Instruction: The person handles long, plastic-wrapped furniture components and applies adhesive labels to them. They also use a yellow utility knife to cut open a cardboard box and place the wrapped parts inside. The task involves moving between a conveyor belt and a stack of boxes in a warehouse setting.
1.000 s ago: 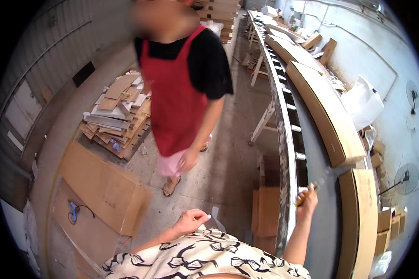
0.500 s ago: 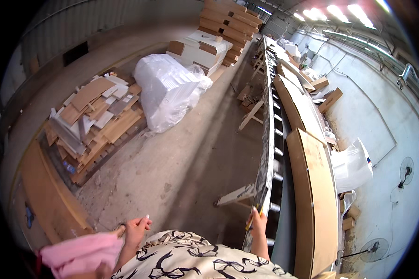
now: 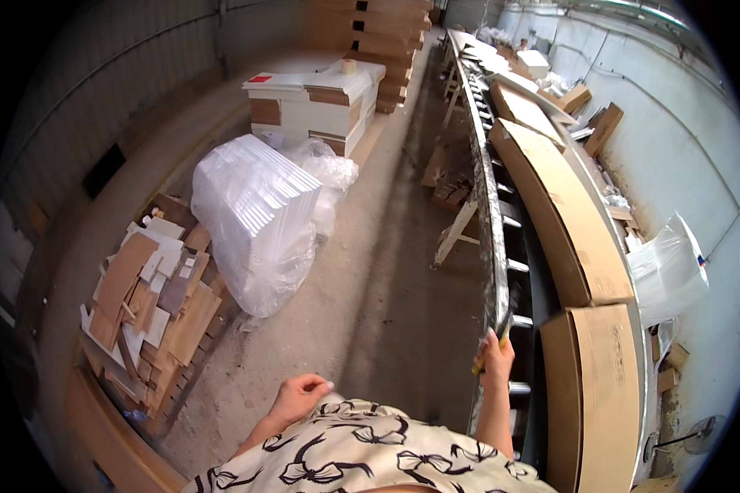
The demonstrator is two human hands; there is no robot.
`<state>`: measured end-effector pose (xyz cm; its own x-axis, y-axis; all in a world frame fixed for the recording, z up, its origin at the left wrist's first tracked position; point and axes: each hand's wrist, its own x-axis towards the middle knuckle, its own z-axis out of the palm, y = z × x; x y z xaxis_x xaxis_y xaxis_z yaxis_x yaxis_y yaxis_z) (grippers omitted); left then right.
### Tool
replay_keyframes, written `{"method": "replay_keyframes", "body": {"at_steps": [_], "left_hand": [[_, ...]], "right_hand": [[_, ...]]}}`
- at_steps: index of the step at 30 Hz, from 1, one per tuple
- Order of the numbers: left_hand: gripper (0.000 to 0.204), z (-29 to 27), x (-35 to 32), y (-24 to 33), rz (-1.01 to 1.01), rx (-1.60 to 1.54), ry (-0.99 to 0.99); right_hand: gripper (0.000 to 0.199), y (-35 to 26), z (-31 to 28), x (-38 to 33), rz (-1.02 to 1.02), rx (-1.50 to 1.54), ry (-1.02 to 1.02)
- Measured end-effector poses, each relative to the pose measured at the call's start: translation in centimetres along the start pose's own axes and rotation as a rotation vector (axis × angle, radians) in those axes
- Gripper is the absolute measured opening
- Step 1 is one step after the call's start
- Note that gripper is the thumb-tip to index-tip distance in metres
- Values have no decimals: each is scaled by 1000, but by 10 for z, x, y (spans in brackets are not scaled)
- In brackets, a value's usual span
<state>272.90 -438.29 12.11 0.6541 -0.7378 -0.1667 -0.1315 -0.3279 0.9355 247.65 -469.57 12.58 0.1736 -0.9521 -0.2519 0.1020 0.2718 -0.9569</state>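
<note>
My right hand (image 3: pixel 496 360) is closed round a slim yellow-and-black hand tool (image 3: pixel 479 361); its dark end points forward, and its exact kind is unclear. This hand is beside the worn metal side rail (image 3: pixel 491 271) of a roller conveyor; whether it touches the rail, I cannot tell. In front of my patterned clothing, my left hand (image 3: pixel 298 399) has its fingers loosely curled, and nothing shows in them. To the right of the rail, long brown cardboard boxes (image 3: pixel 604 386) lie end to end along the conveyor.
At left, a pile of board offcuts (image 3: pixel 152 287) lies by a plastic-wrapped bundle of white sheets (image 3: pixel 255 214). Stacked white panels (image 3: pixel 304 107) stand farther off. Conveyor legs (image 3: pixel 454 234) reach into the aisle. A fan (image 3: pixel 703 434) and clear plastic sheeting (image 3: pixel 670 271) are near the right wall.
My view has moved forward along the conveyor and the boxes appear shifted. Both hands sit higher in view. The pink cloth at lower left has left the picture. My right hand keeps the tool.
</note>
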Motion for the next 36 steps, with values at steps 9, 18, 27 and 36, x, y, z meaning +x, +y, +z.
{"method": "replay_keyframes", "body": {"at_steps": [9,18,27,36], "left_hand": [[18,-19,323,-20,-233,2,255],[17,51,772,171,232,118,-159],[19,92,1125,203,355,445,-226],[23,55,1384,196,-206,468,63]], "right_hand": [[19,-40,224,299,6,-199,-322],[17,-78,251,520,169,-259,103],[18,-99,397,878,25,-164,178],[13,-220,643,1243,-133,-140,-179]]}}
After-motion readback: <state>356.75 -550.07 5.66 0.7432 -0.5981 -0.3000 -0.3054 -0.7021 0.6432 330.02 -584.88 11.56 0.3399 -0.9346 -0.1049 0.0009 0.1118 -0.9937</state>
